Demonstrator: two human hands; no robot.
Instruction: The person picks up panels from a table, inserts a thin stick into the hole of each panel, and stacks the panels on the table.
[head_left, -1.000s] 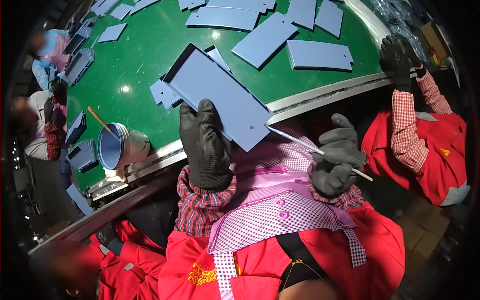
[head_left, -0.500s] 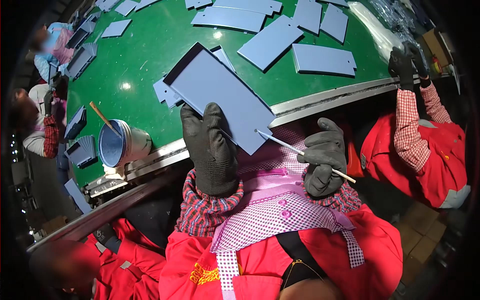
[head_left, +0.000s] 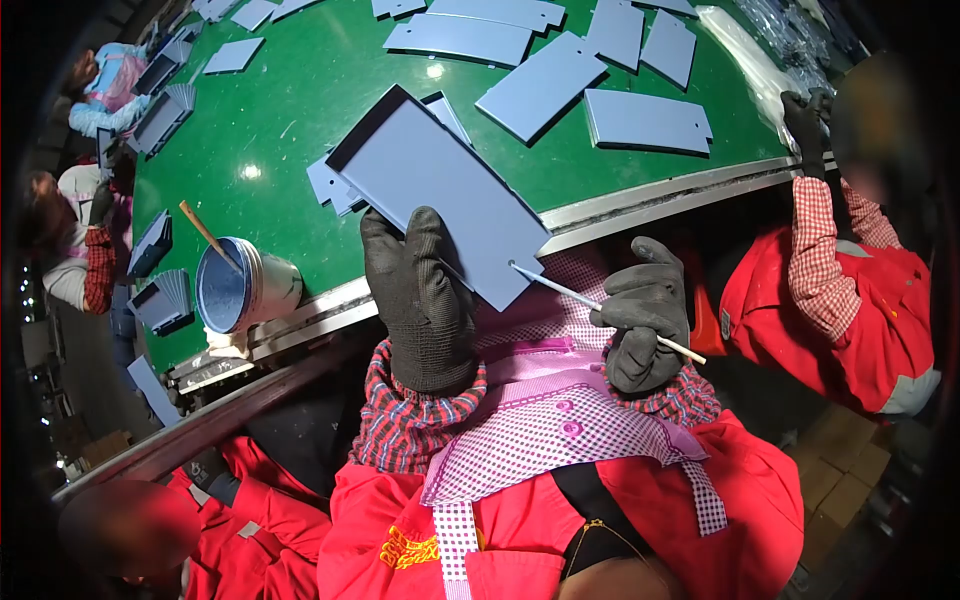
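Note:
My left hand (head_left: 420, 300), in a dark glove, grips the lower left edge of a blue-grey metal tray (head_left: 440, 190), which is tilted with its raised rim up. Between the gloved fingers of my right hand (head_left: 645, 315) is a thin stick (head_left: 570, 288). The stick's bluish tip touches the tray beside the small hole near its lower right corner. Behind the held tray, a smaller blue-grey part (head_left: 330, 185) lies on the green table (head_left: 300, 100), partly hidden.
A bucket (head_left: 270, 290) with a wooden handle in it stands at the table's left edge. More blue-grey panels (head_left: 540, 85) lie at the back. Clear plastic wrap (head_left: 750, 70) is at the far right. Co-workers are on the right (head_left: 830, 310), lower left and far left.
The stick's tip has moved from the tray's right edge to the hole near the corner, and my right hand has shifted left. On the right, the co-worker's head has leaned into view.

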